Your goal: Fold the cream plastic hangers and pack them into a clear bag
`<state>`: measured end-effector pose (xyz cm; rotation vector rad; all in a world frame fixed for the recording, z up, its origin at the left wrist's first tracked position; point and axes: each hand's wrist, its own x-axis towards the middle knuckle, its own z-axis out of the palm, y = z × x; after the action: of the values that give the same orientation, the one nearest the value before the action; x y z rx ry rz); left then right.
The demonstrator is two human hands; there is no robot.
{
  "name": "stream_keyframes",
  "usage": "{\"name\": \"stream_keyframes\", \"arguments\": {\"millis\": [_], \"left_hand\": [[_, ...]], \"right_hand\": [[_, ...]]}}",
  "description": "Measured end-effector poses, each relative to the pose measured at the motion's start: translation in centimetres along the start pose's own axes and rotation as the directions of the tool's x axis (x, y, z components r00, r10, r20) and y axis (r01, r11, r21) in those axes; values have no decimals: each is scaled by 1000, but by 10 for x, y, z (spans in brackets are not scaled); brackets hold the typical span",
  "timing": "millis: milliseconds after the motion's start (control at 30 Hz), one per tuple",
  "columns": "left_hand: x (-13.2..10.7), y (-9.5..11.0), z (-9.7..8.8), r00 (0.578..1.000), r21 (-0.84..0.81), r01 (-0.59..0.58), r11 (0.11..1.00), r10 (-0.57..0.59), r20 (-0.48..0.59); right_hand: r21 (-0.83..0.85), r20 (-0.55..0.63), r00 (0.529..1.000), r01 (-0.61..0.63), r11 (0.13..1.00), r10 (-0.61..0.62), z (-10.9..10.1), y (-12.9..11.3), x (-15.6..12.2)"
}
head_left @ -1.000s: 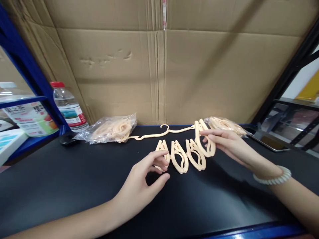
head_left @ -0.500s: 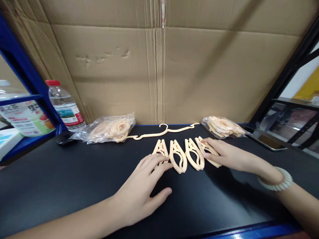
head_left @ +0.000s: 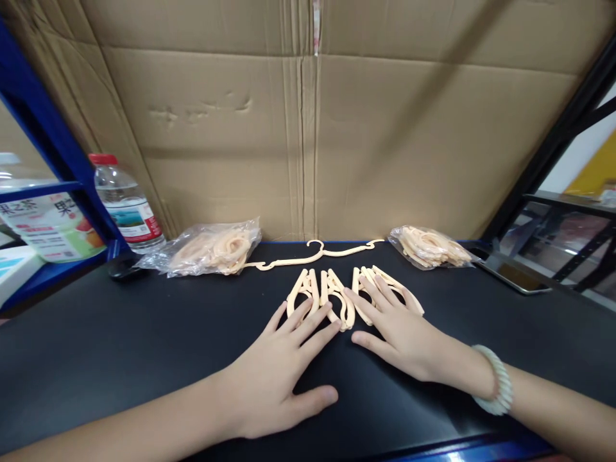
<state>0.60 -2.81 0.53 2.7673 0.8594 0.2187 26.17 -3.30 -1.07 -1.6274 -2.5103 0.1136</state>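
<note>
Several cream folding hangers, folded up, lie in a row on the black tabletop (head_left: 158, 346). My left hand (head_left: 276, 366) is spread flat, its fingertips over the lower ends of the leftmost folded hanger (head_left: 312, 285) and the folded hanger beside it (head_left: 347, 308). My right hand (head_left: 404, 333), with a pale beaded bracelet on its wrist, has its fingers stretched over the folded hangers on the right (head_left: 391, 280) and partly hides them. Behind the row lies one unfolded cream hanger (head_left: 298, 260), hook pointing to the back.
Clear plastic bags of folded hangers lie at back left (head_left: 212, 249) and back right (head_left: 430, 246). A red-capped water bottle (head_left: 128, 205) stands near the blue shelf frame (head_left: 29, 102). A phone-like flat object (head_left: 517, 276) lies at right. Cardboard (head_left: 231, 141) walls off the back.
My right hand has moved left and nearer, from the rightmost folded hanger to lying flat over the right-hand ones. The two left folded hangers have shifted slightly left, leaving a gap before the right pair.
</note>
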Motion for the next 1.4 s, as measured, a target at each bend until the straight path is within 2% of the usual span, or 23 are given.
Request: {"name": "stream_keyframes", "arguments": {"millis": [133, 267, 333, 400, 500, 633, 767, 933, 1033, 1167, 1300, 1400], "left_hand": [[4, -15, -5, 999, 18, 14, 1000, -15, 34], [5, -25, -6, 1000, 5, 1, 1000, -1, 1], [4, -27, -5, 1000, 12, -8, 1000, 8, -29], [3, -28, -2, 997, 19, -19, 1000, 21, -81], [2, -27, 1, 986, 16, -54, 998, 56, -156], [1, -25, 1, 971, 27, -73, 997, 78, -227], [0, -22, -4, 975, 54, -79, 995, 88, -204], [0, -21, -6, 968, 62, -100, 993, 112, -226], [-1, -21, -6, 961, 61, -119, 991, 130, -246], [-1, -22, -5, 946, 46, -146, 988, 154, -286], [0, -23, -5, 928, 24, -162, 987, 161, -336], [1, -23, -7, 906, -53, -138, 989, 104, -410]], "right_hand": [[-14, 4, 1000, -20, 1000, 20, 1, -5, 10], [-9, 20, 1000, -18, 1000, 18, -2, -9, 15], [-9, -7, 1000, 1, 1000, -1, -9, -3, 22], [-12, -90, 996, 19, 1000, -20, -20, 12, 38], [-35, -212, 977, 19, 999, -26, -40, 48, 74], [-28, -147, 987, 66, 997, -69, -53, 93, 118], [-18, -111, 983, 148, 989, -149, -45, 107, 133], [-43, -138, 971, 191, 981, -195, -31, 106, 132], [-61, -190, 965, 173, 983, -182, -32, 106, 128], [-90, -273, 949, 138, 986, -158, -54, 102, 116], [-126, -369, 918, 102, 987, -142, -82, 94, 91], [-129, -467, 876, 68, 989, -121, -90, 91, 66]]}}
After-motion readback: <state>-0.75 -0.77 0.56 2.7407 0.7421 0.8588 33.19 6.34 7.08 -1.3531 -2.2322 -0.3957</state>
